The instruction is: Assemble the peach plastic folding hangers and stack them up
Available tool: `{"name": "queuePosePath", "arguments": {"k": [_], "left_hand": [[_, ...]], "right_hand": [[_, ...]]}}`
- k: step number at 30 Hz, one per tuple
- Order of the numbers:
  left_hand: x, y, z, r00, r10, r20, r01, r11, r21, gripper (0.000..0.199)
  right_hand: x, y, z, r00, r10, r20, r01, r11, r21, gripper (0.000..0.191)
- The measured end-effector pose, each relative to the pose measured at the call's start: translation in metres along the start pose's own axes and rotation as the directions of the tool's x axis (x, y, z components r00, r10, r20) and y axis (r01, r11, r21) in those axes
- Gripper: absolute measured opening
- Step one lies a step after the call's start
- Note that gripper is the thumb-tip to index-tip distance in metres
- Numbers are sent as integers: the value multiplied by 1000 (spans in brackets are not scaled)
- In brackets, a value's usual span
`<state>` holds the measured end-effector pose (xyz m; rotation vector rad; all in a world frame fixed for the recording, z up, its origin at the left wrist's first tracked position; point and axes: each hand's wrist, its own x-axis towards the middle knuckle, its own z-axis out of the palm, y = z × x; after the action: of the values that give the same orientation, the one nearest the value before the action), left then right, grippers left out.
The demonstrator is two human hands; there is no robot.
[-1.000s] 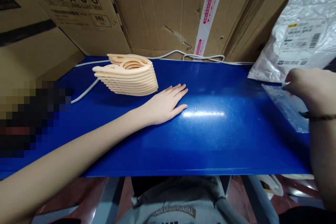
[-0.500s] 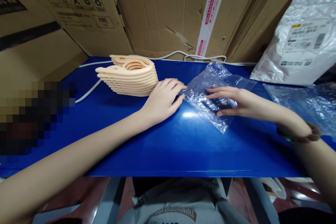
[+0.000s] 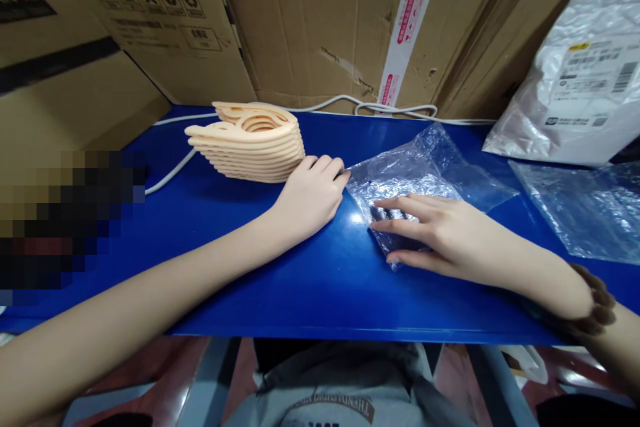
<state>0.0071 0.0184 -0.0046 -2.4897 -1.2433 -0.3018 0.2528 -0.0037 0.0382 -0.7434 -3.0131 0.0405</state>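
A clear, crinkled plastic bag lies flat on the blue table. My left hand has its fingers curled at the bag's left corner, closed on it. Spread over the bag's near part is my right hand, its fingers apart and pressing or resting on the plastic. Just left of my left hand sits a stack of peach-coloured hangers, close to its knuckles.
Cardboard boxes stand along the back and left. A white cable runs behind the stack. At the right are a white labelled parcel bag and more clear plastic.
My right hand has moved nearer to me, and the bag's near part has shifted left beneath it. The fingers of my left hand have curled in at the bag's corner.
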Motion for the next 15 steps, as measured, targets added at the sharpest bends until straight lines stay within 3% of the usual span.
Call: {"name": "queuePosePath", "arguments": {"k": [9, 15], "left_hand": [[0, 1, -1, 1000, -8, 28, 10, 999, -42, 38], [1, 0, -1, 995, -77, 65, 82, 993, -85, 45]], "right_hand": [[1, -8, 0, 993, -106, -48, 107, 994, 31, 36], [1, -18, 7, 982, -169, -83, 163, 984, -72, 34]]}}
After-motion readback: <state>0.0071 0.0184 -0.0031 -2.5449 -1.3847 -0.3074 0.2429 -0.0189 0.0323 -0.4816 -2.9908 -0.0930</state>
